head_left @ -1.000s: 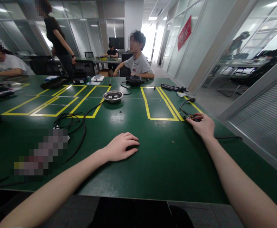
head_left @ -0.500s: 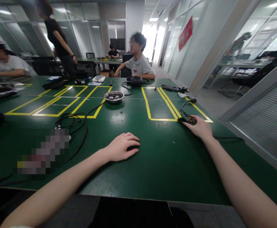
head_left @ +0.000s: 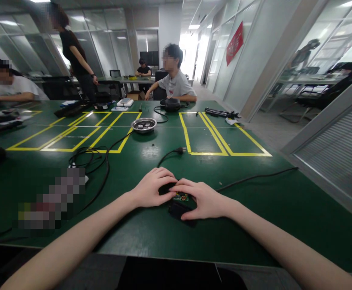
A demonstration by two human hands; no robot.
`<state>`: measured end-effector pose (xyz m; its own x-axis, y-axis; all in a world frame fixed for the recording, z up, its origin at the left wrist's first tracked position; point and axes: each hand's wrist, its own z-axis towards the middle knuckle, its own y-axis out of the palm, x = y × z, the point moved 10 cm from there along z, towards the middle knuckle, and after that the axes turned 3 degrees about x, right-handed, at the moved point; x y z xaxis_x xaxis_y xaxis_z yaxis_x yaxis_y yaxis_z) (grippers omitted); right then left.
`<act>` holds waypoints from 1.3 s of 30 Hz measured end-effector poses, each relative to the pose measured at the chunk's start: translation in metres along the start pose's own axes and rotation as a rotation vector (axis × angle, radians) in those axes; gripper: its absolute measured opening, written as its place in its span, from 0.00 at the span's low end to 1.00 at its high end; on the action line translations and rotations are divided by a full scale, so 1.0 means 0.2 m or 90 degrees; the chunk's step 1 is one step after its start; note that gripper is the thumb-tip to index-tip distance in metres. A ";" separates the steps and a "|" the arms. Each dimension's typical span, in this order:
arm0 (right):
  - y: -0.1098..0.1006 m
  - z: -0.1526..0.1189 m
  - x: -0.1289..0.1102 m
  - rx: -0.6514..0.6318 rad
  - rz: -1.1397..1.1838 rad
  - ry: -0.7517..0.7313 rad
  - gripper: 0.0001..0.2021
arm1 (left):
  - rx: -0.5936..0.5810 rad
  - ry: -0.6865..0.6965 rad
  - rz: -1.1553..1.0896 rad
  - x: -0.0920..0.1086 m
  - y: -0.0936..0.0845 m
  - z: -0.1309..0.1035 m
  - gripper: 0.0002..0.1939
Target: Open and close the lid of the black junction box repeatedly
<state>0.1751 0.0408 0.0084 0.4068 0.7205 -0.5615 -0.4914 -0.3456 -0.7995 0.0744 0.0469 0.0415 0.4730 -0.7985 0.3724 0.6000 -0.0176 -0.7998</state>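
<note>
In the middle of the near table, my right hand (head_left: 208,200) is closed over a small green circuit board (head_left: 181,197) with components on it. Its thumb rests on a black casing piece (head_left: 180,210) beside the board. My left hand (head_left: 153,188) curls in from the left, its thumb tip at the board's edge. Something dark shows inside its curved fingers, too hidden to name. A cord with a mains plug (head_left: 180,150) runs out beyond the hands. Another black cord (head_left: 257,177) trails from my right hand toward the table's right edge.
A metal bowl (head_left: 144,125) holding small metal parts stands ahead. Yellow tape (head_left: 206,154) marks rectangles on the green table (head_left: 127,237). Coiled black cable (head_left: 87,155) and a blurred-out object (head_left: 52,199) lie left. A seated person (head_left: 176,80) is across the table.
My right hand has brought the circuit board, black casing and cords from the right side of the table to the middle, beside my left hand. My left hand has barely moved.
</note>
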 end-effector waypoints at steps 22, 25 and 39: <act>-0.11 0.00 0.08 0.122 -0.170 0.029 0.32 | -0.070 -0.063 0.044 -0.09 0.06 -0.02 0.10; -0.12 0.01 0.09 0.132 -0.150 0.026 0.30 | -0.073 -0.079 0.079 -0.12 0.06 -0.02 0.10; -0.17 0.07 0.17 0.222 -0.137 0.049 0.25 | -0.080 -0.112 0.136 -0.16 0.07 0.00 0.10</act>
<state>0.1952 0.0851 0.0182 0.5790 0.7022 -0.4143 -0.6150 0.0425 -0.7874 0.0664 0.0724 0.0183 0.6905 -0.6764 0.2564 0.3957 0.0565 -0.9166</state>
